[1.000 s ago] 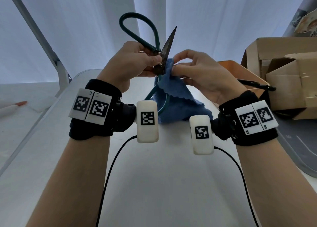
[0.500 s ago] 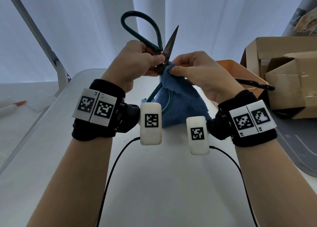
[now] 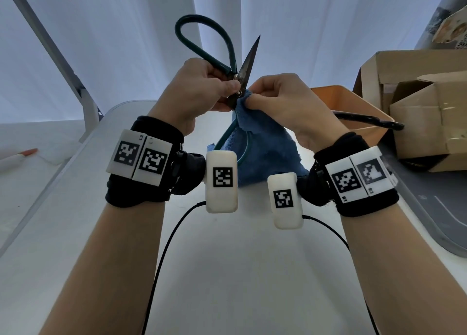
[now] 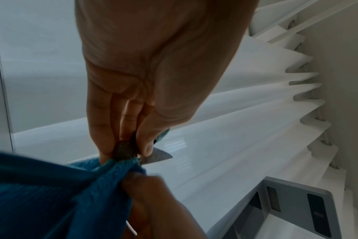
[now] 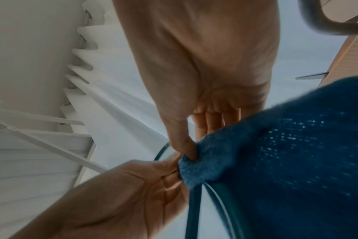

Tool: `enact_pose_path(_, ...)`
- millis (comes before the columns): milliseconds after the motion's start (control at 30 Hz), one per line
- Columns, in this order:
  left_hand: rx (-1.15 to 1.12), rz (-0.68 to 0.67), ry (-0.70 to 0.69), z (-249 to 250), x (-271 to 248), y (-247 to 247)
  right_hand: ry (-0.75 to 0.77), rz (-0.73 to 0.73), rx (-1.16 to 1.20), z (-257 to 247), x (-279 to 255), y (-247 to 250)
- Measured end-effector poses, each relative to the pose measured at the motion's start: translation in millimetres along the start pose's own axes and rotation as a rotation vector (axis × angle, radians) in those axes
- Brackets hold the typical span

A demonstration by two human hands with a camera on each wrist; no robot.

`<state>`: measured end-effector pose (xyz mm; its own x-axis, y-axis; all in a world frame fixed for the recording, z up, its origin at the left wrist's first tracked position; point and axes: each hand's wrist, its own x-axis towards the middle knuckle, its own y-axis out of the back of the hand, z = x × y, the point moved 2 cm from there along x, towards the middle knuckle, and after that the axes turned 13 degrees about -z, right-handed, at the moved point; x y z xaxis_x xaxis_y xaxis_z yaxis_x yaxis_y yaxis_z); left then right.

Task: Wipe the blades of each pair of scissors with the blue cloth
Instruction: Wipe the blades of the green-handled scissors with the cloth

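Observation:
Green-handled scissors (image 3: 228, 64) are held up in front of me, spread open, one dark blade (image 3: 249, 56) pointing up. My left hand (image 3: 202, 87) pinches them at the pivot (image 4: 124, 151). My right hand (image 3: 280, 99) pinches the blue cloth (image 3: 265, 152) against the base of the blade, next to the pivot. The cloth hangs down over the lower handle loop (image 5: 196, 202). In the left wrist view a blade tip (image 4: 159, 156) pokes out past my thumb. A second pair of scissors, black-handled (image 3: 366, 121), lies in the orange box (image 3: 353, 107) on the right.
A white table (image 3: 227, 271) lies under my arms. Cardboard boxes (image 3: 417, 112) stand at the right, behind a grey mat (image 3: 434, 208). White curtains hang behind. A metal frame leg (image 3: 63, 64) rises at the left.
My right hand with the cloth has slid down the blade to its base near the pivot. Both hands have risen slightly.

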<state>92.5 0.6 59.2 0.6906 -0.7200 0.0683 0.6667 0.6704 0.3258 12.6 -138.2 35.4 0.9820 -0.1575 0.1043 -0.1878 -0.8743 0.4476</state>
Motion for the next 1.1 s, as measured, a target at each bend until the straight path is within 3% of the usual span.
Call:
enact_pose_path(133, -0.024, -0.018, -0.014, 4, -1, -2, 0.031, 0.066, -0.001, -3, -1, -3)
enact_pose_path(400, 0.008, -0.033, -0.020, 6, -2, -4, 0.037, -0.016, 0.009, -7, -5, -1)
enact_pose_path(900, -0.025, -0.024, -0.024, 5, -3, -2, 0.029, 0.051, 0.040, -7, -1, -4)
enact_pose_path(1100, 0.041, -0.068, 0.043, 5, -5, -1, 0.056, 0.067, 0.108, -11, 0, -10)
